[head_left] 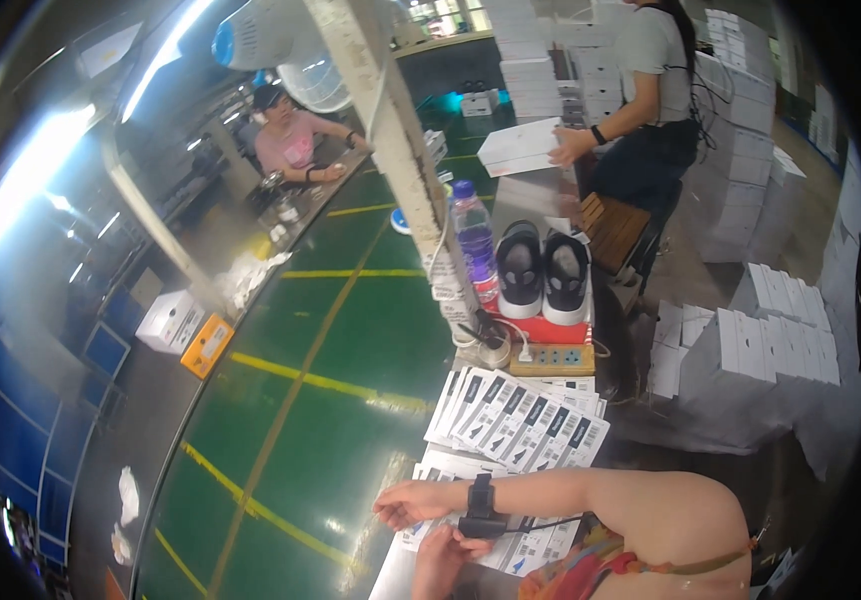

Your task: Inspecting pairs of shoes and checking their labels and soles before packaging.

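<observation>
Along the green table [390, 330], printed sheets [540, 425] are fanned, probably for easy separation. Right hand [412, 503] is held half-open, seemingly empty; left hand [440, 560] is curled against the right wrist's black device [483, 512], apparently for steadying; grip cannot be told.

The tabletop [350, 330] is glossy, the sheets [525, 418] paper, the wrist device [483, 524] probably plastic.

I wear a black wrist strap [481, 490] with a black box [483, 524], a thin dark cord [545, 525] and red, orange and green clothes [585, 572].
</observation>
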